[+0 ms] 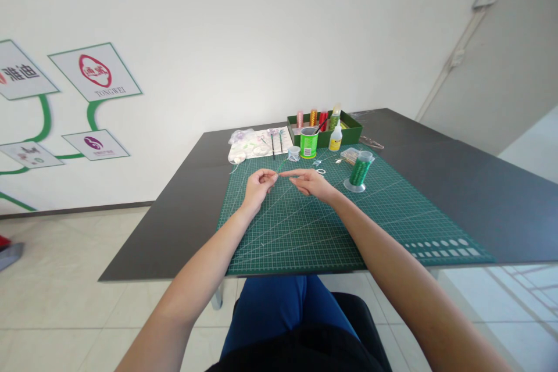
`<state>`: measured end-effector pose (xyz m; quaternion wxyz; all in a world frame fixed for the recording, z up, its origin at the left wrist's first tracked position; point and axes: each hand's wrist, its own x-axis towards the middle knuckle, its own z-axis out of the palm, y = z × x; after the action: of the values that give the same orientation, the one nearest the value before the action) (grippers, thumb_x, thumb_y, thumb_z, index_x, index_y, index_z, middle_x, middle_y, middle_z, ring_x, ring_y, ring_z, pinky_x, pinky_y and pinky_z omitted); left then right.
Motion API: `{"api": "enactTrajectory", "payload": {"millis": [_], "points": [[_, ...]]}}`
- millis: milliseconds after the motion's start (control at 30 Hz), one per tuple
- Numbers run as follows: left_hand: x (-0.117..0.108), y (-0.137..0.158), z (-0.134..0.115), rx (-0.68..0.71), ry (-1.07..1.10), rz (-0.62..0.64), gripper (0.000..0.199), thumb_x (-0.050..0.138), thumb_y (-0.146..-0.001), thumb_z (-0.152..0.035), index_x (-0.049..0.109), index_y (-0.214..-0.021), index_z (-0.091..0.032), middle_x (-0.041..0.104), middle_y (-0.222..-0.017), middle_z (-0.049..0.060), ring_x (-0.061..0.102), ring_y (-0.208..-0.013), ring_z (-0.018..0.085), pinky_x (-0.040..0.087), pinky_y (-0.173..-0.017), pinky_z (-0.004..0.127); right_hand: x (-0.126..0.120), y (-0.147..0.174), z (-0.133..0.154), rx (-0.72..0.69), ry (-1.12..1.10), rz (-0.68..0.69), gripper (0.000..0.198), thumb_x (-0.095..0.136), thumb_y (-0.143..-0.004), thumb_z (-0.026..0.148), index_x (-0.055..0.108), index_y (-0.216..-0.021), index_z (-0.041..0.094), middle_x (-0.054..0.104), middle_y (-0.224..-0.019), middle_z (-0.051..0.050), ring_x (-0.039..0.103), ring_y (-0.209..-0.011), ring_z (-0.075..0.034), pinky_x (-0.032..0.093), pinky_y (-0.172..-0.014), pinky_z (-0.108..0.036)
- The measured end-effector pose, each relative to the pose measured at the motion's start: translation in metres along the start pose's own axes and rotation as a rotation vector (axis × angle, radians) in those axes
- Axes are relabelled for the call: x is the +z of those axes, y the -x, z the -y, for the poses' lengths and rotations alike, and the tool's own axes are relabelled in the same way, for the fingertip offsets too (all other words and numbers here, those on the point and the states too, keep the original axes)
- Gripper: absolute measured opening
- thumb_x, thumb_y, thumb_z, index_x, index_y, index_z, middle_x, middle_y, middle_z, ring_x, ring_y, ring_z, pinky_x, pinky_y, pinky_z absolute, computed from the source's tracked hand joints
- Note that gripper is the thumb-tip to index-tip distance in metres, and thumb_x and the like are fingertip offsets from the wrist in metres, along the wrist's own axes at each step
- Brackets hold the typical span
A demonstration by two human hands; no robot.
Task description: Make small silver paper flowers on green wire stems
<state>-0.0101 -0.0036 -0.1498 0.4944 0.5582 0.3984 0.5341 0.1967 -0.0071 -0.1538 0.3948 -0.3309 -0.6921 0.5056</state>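
Observation:
My left hand (pixel 260 187) is above the cutting mat (pixel 300 232), thumb and fingers pinched together. A thin green thread (pixel 282 164) rises from its fingertips; whatever else is in the pinch is too small to make out. From the other side, my right hand (pixel 313 182) points its straight index finger at that pinch, its tip at or very near the left fingertips. The other right fingers are loosely bent, with nothing visible in them. A spool of green thread (pixel 360 170) stands upright to the right. Beyond the hands lies a small white ring (pixel 321 171).
A green box (pixel 351 135) at the back holds several thread spools. Before it stand a green can (pixel 308 144) and a glue bottle (pixel 335 138). A small tub (pixel 293 153), a clear case (pixel 350 156) and a white sheet (pixel 255 150) with flower-like pieces lie nearby. Tweezers (pixel 371 143) rest at right.

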Motion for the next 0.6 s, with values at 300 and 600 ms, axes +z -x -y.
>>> {"api": "enactTrajectory", "payload": {"millis": [300,600], "points": [[0.0017,-0.0001,-0.0013,0.005,0.01,-0.009,0.035,0.087,-0.065,-0.039,0.067,-0.081,-0.014,0.055,-0.06,-0.003,0.042,-0.049,0.007,0.031,-0.046,0.021,0.0004,-0.0006,0.0008,0.005,0.006,0.0,0.057,0.06,-0.091,0.042,0.065,-0.134,0.005,0.036,-0.042,0.012,0.029,-0.039,-0.007,0.022,-0.043,-0.022],[0.0002,0.0001,0.0007,0.027,-0.058,0.018,0.031,0.082,-0.07,-0.038,0.068,-0.084,-0.014,0.054,-0.061,-0.003,0.042,-0.05,0.008,0.032,-0.047,0.021,-0.0002,-0.0005,0.0014,0.011,0.041,-0.005,0.052,0.059,-0.091,0.04,0.068,-0.129,0.006,0.036,-0.041,0.012,0.03,-0.039,-0.007,0.024,-0.044,-0.022]]}}
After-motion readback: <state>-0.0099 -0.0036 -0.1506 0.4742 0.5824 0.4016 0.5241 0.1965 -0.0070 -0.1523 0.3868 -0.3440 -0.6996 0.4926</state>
